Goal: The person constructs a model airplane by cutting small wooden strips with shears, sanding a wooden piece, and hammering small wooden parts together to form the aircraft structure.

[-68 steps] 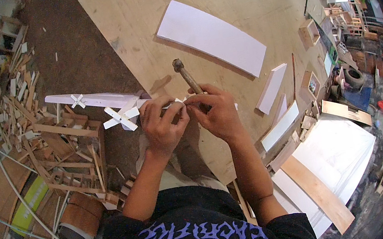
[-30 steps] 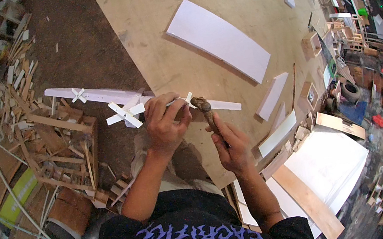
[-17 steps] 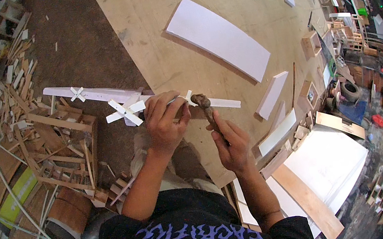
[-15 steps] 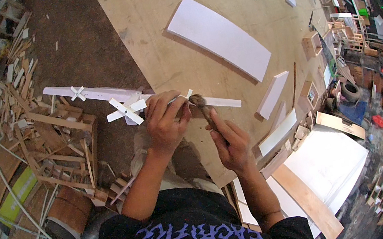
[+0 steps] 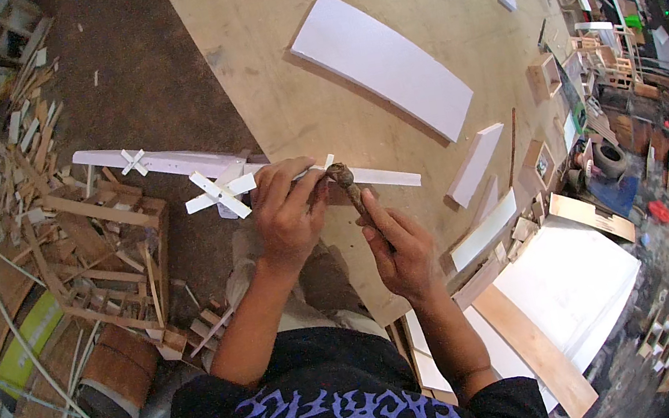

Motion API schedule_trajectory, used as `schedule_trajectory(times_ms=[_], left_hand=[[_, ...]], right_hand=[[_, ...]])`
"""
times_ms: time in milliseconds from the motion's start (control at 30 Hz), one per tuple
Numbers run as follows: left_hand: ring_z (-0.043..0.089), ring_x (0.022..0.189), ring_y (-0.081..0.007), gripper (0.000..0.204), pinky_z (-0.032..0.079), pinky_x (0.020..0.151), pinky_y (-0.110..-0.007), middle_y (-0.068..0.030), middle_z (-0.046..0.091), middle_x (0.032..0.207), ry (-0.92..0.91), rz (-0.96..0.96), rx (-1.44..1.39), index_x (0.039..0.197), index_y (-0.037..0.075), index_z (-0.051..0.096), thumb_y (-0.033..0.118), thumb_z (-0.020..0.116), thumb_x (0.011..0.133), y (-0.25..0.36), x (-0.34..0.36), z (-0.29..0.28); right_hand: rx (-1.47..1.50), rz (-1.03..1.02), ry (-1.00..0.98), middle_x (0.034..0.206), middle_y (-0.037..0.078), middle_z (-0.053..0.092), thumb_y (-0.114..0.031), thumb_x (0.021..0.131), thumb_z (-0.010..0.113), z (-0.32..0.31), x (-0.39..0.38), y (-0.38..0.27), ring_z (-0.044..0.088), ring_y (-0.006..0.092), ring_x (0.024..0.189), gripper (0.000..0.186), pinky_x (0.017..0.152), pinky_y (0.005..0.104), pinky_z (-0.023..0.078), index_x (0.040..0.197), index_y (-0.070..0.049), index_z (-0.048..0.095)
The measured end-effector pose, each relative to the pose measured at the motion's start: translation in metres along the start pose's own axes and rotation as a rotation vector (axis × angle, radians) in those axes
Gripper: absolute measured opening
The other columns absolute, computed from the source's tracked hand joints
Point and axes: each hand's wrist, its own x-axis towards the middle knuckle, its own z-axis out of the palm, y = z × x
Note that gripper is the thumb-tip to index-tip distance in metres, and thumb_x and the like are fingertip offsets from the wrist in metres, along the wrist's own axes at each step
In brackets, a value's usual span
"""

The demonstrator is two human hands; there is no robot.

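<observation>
— Resting on the plywood sheet (image 5: pixel 310 100), the long white strip (image 5: pixel 171 160) with small white crosses (image 5: pixel 218 194) lies across the sheet's left edge, much as half a second ago. What changed?

— Little: the hammer (image 5: pixel 345 183) head sits on the strip, where 2.3 s ago it was raised above it.

— The hands?

— The left hand (image 5: pixel 288 216) is curled, fingertips pinching the strip beside the hammer head. The right hand (image 5: pixel 400 251) is closed round the hammer's handle, hiding most of it. Whatever lies under the head can't be made out.
</observation>
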Motion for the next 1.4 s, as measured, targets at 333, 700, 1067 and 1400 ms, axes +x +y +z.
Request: schedule_trajectory(times_ms=[333,700,1067,1400], left_hand=[[0.068,0.106,-0.0299,0.016,0.049,0.095,-0.044,-0.0078,0.073,0.112,-0.004,0.005,-0.022,0.096,0.006,0.077,0.011,0.083,0.082,-0.003,-0.002,0.0],[0.068,0.109,-0.0328,0.023,0.048,0.101,-0.046,-0.0094,0.075,0.109,-0.03,-0.033,-0.088,0.107,0.009,0.074,0.021,0.078,0.088,-0.001,0.001,-0.004],[0.064,0.107,-0.0348,0.048,0.048,0.098,-0.046,-0.0125,0.071,0.113,-0.07,-0.051,-0.113,0.128,0.003,0.064,0.009,0.08,0.083,0.004,0.006,-0.009],[0.063,0.111,-0.0354,0.037,0.044,0.102,-0.049,-0.0113,0.072,0.114,-0.086,-0.052,-0.093,0.124,0.007,0.067,0.018,0.076,0.09,-0.001,0.002,-0.004]], right_hand=[[0.002,0.028,0.042,0.106,0.021,0.073,-0.002,0.097,0.065,-0.001,-0.005,-0.001,0.075,0.0307,0.09,0.05,0.077,0.0375,0.058,0.146,-0.002,0.059],[-0.005,0.028,-0.006,0.105,0.019,0.074,-0.001,0.096,0.066,-0.003,0.0,-0.014,0.075,0.0297,0.088,0.051,0.076,0.0369,0.059,0.147,-0.006,0.059],[-0.023,-0.038,0.027,0.105,0.022,0.073,0.0,0.097,0.066,-0.002,-0.003,-0.015,0.074,0.0321,0.088,0.051,0.076,0.0377,0.059,0.147,-0.004,0.059],[-0.056,0.006,0.042,0.108,0.02,0.074,-0.001,0.097,0.064,0.011,-0.009,-0.006,0.074,0.0319,0.092,0.053,0.078,0.0362,0.059,0.149,-0.004,0.056]])
